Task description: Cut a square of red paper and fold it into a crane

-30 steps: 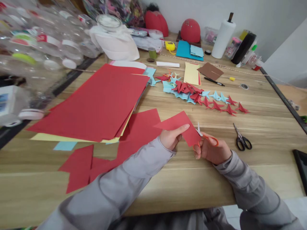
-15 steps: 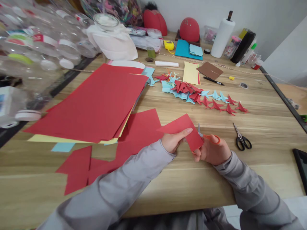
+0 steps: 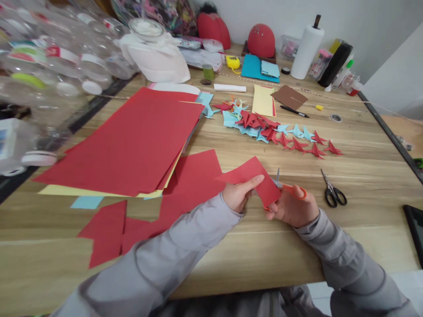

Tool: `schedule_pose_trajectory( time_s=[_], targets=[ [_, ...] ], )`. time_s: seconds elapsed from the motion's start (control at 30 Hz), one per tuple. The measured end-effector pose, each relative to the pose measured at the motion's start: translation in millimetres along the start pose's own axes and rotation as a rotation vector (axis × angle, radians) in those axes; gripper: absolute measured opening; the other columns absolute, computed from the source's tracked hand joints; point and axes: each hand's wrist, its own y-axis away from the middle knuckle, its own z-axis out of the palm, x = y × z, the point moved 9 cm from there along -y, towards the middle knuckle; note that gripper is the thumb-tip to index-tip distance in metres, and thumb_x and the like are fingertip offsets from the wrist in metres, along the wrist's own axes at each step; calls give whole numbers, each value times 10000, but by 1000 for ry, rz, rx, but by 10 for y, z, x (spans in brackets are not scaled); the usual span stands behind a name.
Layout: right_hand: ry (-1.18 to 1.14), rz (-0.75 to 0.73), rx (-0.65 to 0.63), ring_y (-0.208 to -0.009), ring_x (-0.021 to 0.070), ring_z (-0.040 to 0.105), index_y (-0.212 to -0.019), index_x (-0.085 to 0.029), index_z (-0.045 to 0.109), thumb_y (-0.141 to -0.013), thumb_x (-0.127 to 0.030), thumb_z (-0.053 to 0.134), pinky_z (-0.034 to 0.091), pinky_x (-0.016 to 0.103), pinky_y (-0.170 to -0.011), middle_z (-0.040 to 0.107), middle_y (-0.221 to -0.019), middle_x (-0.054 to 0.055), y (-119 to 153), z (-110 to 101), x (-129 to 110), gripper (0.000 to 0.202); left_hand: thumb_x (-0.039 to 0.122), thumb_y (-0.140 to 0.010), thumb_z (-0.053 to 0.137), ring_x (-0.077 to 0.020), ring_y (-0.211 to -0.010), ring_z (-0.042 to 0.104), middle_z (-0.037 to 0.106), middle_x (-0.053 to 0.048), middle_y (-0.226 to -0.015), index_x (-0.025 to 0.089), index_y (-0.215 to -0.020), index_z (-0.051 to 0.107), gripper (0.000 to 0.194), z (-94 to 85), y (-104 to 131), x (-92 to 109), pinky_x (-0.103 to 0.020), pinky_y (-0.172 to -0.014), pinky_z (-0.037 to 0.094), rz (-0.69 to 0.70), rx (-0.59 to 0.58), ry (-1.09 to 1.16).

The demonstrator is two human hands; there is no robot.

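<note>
My left hand (image 3: 240,192) pinches a piece of red paper (image 3: 254,169), thumb on top and fingers hidden beneath. Orange-handled scissors (image 3: 295,191) are in my right hand (image 3: 295,207), its thumb through one loop. Their blades stand apart at the paper's right edge, one blade showing above it and the other mostly covered by the sheet. Left of my hands, a larger red sheet (image 3: 198,176) and smaller red pieces (image 3: 109,229) lie on the wooden table (image 3: 251,264). Folded red and blue paper cranes (image 3: 297,144) sit in rows beyond my hands.
A stack of red sheets (image 3: 132,141) covers the left side. Black-handled scissors (image 3: 331,193) lie to the right, a dark tablet-like object (image 3: 414,229) at the right edge. Behind are a pen (image 3: 294,111), a tape measure (image 3: 233,62) and a white roll (image 3: 307,50). Plastic bottles (image 3: 66,57) crowd the far left.
The scissor blades have spread wider and the visible blade has shifted slightly right. The red paper has tilted a little in my left hand.
</note>
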Motion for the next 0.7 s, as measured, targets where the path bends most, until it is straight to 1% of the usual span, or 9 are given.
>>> schedule_pose_trajectory(
  time_s=[0.1,0.2,0.27,0.37,0.43,0.47,0.53,0.63,0.7],
  targets=[
    [-22,-11,-6,-674,162,582,-868,-189,522,-699,-562,604,408,329,-672,608,-700,2,-3,13,-2,418,363,-714,678,-197,-541,657,708,-91,-667,103,-715,674,259,-16,0,56,-283,-494,534,43,40,9],
    [-19,-31,-29,-667,164,581,-910,-195,523,-723,-555,581,412,330,-663,605,-697,3,-2,44,-14,411,364,-684,705,-201,-565,659,699,-85,-642,105,-730,671,265,-22,15,107,-287,-518,532,67,79,0],
    [9,-56,-40,-661,166,582,-1024,-209,516,-750,-532,561,417,326,-648,609,-704,5,1,58,-45,426,388,-708,680,-202,-575,659,694,-87,-634,99,-808,674,306,5,21,92,-289,-528,526,43,56,-19],
    [51,-62,-27,-629,160,566,-1226,-240,421,-788,-514,520,419,306,-593,610,-720,7,2,38,-85,526,423,-760,617,-193,-587,657,699,-98,-679,90,-962,657,391,48,15,51,-282,-532,512,21,-3,-58],
    [65,-37,-7,-596,152,547,-1266,-240,389,-801,-524,495,413,290,-555,602,-706,5,-2,4,-86,555,430,-764,606,-183,-572,647,696,-91,-681,94,-982,654,404,40,3,38,-274,-517,496,28,-3,-79],
    [69,-21,2,-582,149,540,-1251,-232,404,-804,-530,486,410,285,-544,598,-696,5,-3,-13,-79,543,429,-757,611,-177,-560,638,692,-86,-671,96,-947,663,387,23,-3,38,-272,-508,487,34,13,-87],
    [67,-6,11,-569,142,538,-1178,-216,462,-804,-533,486,407,279,-539,596,-685,5,-2,-39,-71,491,412,-719,649,-162,-528,614,680,-70,-642,106,-809,675,320,-35,-10,64,-266,-484,469,60,80,-89],
    [44,4,3,-560,135,552,-998,-183,541,-786,-547,509,405,274,-550,590,-671,3,8,-54,-55,422,340,-624,726,-119,-448,548,629,-22,-544,134,-609,622,231,-131,6,162,-236,-407,413,130,197,-73],
    [37,14,1,-562,134,561,-932,-175,550,-776,-543,528,405,273,-561,585,-666,-1,16,-60,-39,400,299,-571,751,-91,-385,490,571,11,-464,144,-554,587,226,-158,22,223,-213,-351,357,162,233,-63]
  ],
)
